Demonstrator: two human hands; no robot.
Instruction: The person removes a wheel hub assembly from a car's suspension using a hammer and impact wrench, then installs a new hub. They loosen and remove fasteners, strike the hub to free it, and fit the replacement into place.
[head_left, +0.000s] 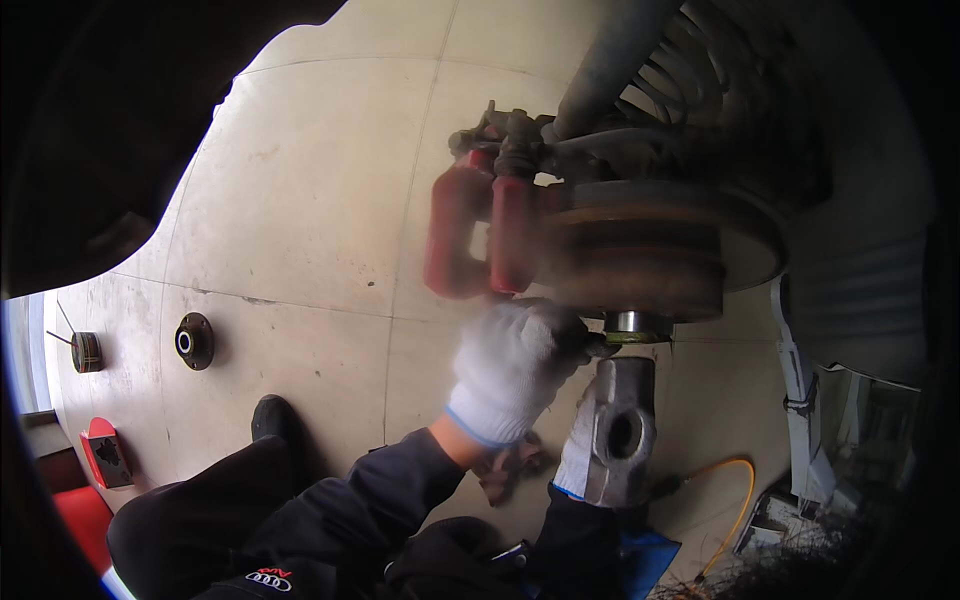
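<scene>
Landmark: a brown, rust-coated, broad round brake drum point(640, 290). Projecting from its near face, a short, polished steel collar point(640, 322) with a greenish, flat-edged ring point(634, 338) at the outer end. At that ring, just off the drum, the left hand point(515, 350) in a white knit glove with dark-coated fingers; fingertips bunched against the rim, probably to steady or seat it – blurred, cannot tell pinched from merely touching. Nearer the body than the drum, in line with the collar, the right hand point(577, 455) in a matching glove, wrapped around a grey, blocky steel hammer head point(622, 385) with an oval eye; presumably gripped close for control, no handle visible. Hands apart, near each other.

Left of the drum, a glossy red, two-lobed caliper point(460, 225), seemingly hung clear for access. Beyond the drum, a dark coil spring point(655, 85). Far left of the drum, on smooth, pale floor point(300, 200): a dark, round metal flange point(203, 342) with a bright bored centre. Nearer than the drum, to the right, a thin, curving yellow-orange hose point(750, 480).
</scene>
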